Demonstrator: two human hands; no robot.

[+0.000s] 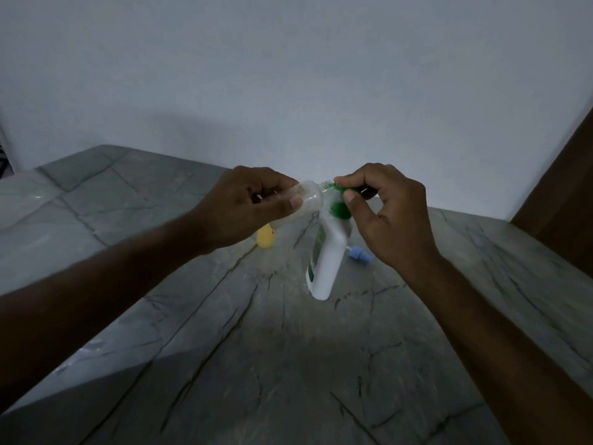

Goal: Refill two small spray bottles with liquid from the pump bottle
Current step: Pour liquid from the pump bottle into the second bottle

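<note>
A white pump bottle [327, 261] with a green label and a green pump head [340, 209] stands on the grey marbled table [288, 364]. My right hand [388, 216] grips the pump head from above. My left hand [250, 207] holds a small clear spray bottle [308, 199] tilted sideways, its open neck touching the pump's nozzle. A second small bottle, yellow [265, 239], stands behind my left hand, mostly hidden. A light blue spray cap [359, 255] lies on the table to the right of the pump bottle.
A pale wall rises just behind the table. A dark brown wooden panel [564, 194] stands at the right edge. The table's left edge drops off near my left forearm.
</note>
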